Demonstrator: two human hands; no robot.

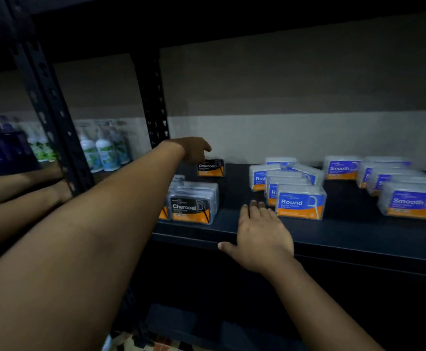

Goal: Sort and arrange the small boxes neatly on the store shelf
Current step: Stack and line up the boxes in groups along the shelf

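Note:
Small clear boxes with orange-based labels stand on a dark shelf (359,239). My left hand (194,149) reaches to the back left and touches the top of a black "Charcoal" box (210,167); whether it grips the box cannot be made out. Nearer the front stands a "Charcoal" group (193,203). My right hand (262,236) lies flat and open on the shelf's front edge, fingertips just left of a blue "Round" box (300,202), which fronts a loose cluster of "Round" boxes (280,177). Blue "Smooth" boxes (412,201) stand at the right.
A black perforated upright (153,97) stands behind my left arm, and another upright (47,102) stands further left. Beyond them, pump bottles (105,148) fill the neighbouring shelf. Someone else's forearms (16,193) reach in at the far left. A grey wall backs the shelf.

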